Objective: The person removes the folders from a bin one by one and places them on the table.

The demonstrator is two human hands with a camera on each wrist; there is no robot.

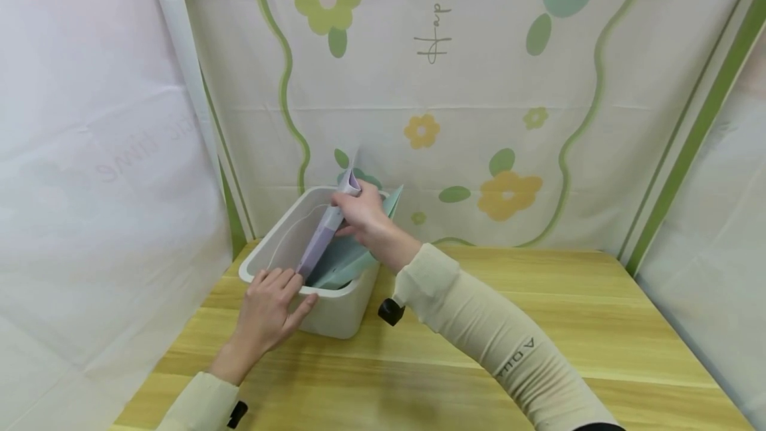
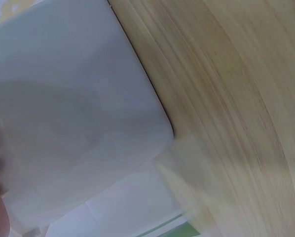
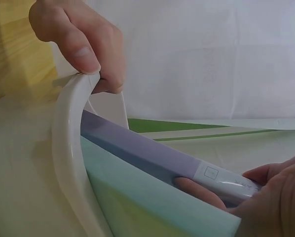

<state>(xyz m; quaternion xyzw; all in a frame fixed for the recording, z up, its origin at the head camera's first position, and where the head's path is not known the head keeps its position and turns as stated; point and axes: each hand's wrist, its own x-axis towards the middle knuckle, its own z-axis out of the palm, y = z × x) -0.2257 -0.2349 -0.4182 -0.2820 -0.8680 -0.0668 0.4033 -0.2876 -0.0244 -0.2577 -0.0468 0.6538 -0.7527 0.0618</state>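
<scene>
A white plastic bin (image 1: 332, 314) stands on the wooden table. My left hand (image 1: 266, 311) grips its near rim, fingers over the edge and thumb outside; in the right wrist view the same hand (image 3: 88, 44) pinches the rim. My right hand (image 1: 365, 215) holds a purple file folder (image 1: 320, 241) by its spine. The folder is tilted, its lower end inside the bin and its upper end above the far rim. Beside it a light green folder (image 1: 344, 268) leans in the bin, partly hidden by my right hand and wrist. The left wrist view shows mostly the bin's outer wall (image 2: 83, 113).
The wooden table top (image 1: 538, 311) extends to the right of the bin. Behind stands a white curtain (image 1: 371, 85) printed with flowers, close to the bin's far end. White fabric walls (image 1: 90, 185) flank the table on both sides.
</scene>
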